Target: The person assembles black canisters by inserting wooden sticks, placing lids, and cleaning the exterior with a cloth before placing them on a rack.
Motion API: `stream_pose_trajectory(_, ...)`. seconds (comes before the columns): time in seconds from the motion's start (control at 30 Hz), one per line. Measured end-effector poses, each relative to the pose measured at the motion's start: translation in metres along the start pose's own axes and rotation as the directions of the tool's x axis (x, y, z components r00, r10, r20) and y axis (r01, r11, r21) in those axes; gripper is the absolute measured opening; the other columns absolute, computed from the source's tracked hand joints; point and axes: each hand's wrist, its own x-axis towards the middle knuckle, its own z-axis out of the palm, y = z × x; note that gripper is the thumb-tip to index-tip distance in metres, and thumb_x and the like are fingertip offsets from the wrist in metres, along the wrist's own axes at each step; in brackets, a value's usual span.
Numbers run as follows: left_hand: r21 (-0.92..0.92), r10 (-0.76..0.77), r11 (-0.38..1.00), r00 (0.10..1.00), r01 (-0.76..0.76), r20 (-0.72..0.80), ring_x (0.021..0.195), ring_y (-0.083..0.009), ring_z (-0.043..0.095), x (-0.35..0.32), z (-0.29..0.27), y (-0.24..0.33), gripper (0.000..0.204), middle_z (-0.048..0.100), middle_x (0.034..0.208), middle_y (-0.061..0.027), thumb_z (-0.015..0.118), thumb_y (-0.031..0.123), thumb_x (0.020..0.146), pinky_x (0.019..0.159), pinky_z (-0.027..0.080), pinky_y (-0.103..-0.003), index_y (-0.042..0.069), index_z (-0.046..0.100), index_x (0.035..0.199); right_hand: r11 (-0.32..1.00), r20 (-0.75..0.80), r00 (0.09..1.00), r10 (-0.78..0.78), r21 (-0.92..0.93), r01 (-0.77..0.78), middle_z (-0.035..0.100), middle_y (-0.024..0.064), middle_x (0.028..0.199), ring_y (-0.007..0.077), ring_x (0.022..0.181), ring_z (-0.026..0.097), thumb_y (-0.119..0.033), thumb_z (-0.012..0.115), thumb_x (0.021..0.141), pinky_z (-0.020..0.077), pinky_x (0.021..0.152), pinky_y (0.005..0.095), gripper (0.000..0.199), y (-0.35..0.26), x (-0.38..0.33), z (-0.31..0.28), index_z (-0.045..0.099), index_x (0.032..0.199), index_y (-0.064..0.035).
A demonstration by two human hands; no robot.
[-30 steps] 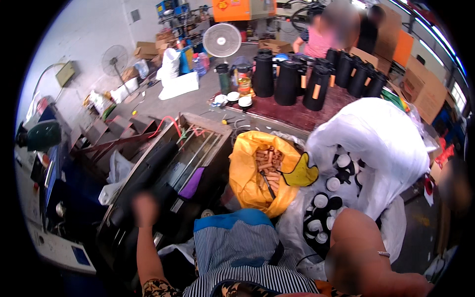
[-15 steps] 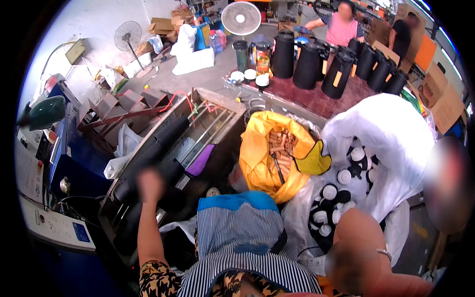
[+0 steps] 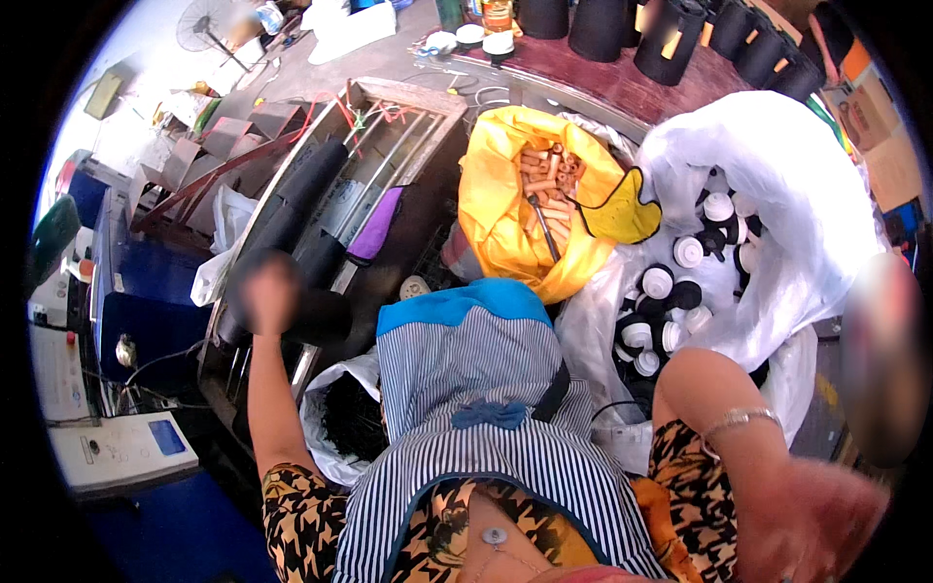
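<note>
My left hand (image 3: pixel 267 296), blurred, rests over black cylinders in a wooden-framed rack (image 3: pixel 457 102) with metal rods. A long black cylinder (image 3: pixel 303 199) lies along the rack's far side, and a shorter black cylinder (image 3: pixel 321 260) sits just beyond the hand. Its fingers are too blurred to read. On the lower right, my right hand (image 3: pixel 826 515) is raised near my body, smeared by motion and away from the goods. Nearest to that arm is a white plastic sack (image 3: pixel 758 146) of black-and-white lids (image 3: pixel 656 282).
A yellow sack (image 3: pixel 486 175) of tan tubular pieces (image 3: pixel 554 185) stands ahead, a yellow-green cloth (image 3: pixel 627 209) on its rim. Purple cloth (image 3: pixel 377 225) lies on the rack. Black jugs (image 3: pixel 671 53) line the dark red tabletop (image 3: pixel 544 63). A blue machine (image 3: pixel 146 282) stands left.
The view has tipped downward, so the table and jugs sit higher. My right hand has swung outward to the right. My left hand stays over the rack's cylinders, shifted slightly nearer to me.
</note>
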Motion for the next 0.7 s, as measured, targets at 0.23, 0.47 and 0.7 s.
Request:
stream_pose_trajectory(0.23, 0.13, -0.26, 0.953, 0.96, 0.272, -0.103, 0.09, -0.0392, 0.063, -0.002, -0.021, -0.033, 0.035, 0.068, 0.092, -0.0181, 0.065, 0.019, 0.086, 0.079, 0.047, -0.05, 0.007, 0.054, 0.117, 0.74, 0.527, 0.527, 0.667, -0.388, -0.55, 0.065, 0.0085, 0.095, 0.0226, 0.092, 0.061, -0.015, 0.062, 0.09, 0.0467, 0.084, 0.0336, 0.013, 0.086, -0.175, 0.02, 0.063, 0.095, -0.0035)
stream_pose_trajectory(0.47, -0.146, -0.326, 0.945, 0.873, 0.292, -0.362, 0.092, -0.0394, 0.061, -0.004, -0.051, -0.032, 0.039, 0.065, 0.097, -0.0195, 0.067, 0.023, 0.085, 0.083, 0.046, -0.048, 0.007, 0.057, 0.118, 0.967, 0.969, -0.078, 0.235, -0.225, 0.12, 0.061, 0.0107, 0.116, 0.0287, 0.115, 0.054, -0.016, 0.056, 0.082, 0.0417, 0.102, 0.0388, 0.029, 0.179, -0.386, -0.008, 0.063, 0.109, -0.0065)
stream_pose_trajectory(0.7, -0.958, -0.417, 0.204, 0.868, -0.202, -0.272, 0.09, -0.0151, 0.06, -0.002, -0.064, 0.034, 0.025, 0.066, 0.094, -0.007, 0.057, 0.004, 0.091, 0.089, 0.045, -0.028, 0.003, 0.052, 0.116, 0.87, 0.701, -0.522, 0.486, -0.442, 0.218, 0.067, 0.0126, 0.082, 0.029, 0.079, 0.065, -0.026, 0.062, 0.087, 0.048, 0.083, 0.043, 0.025, 0.191, -0.371, 0.029, 0.062, 0.101, -0.0054)
